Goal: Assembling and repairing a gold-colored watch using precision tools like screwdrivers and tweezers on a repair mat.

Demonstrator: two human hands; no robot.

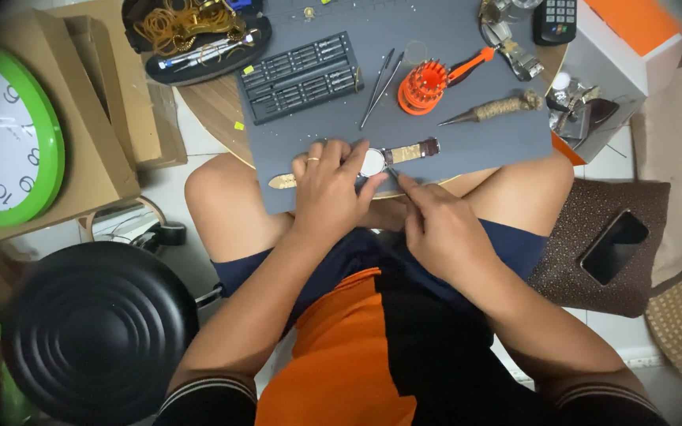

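Wristwatch (373, 162) is laid flat at the near edge of the grey mat (467, 47) | left hand (329, 193) is closed over it, case pinned by fingers | right hand (436, 225) is pinched narrow on a thin tool (392, 171), tip touching the case | tweezers (380, 77) and orange holder (424, 85) are seen well behind.

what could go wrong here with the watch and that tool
The thin tool in the right hand touches the edge of the wristwatch; a slip could scratch the case or jab the left hand pinning it. The watch also lies near the mat's front edge, so it might slide off.
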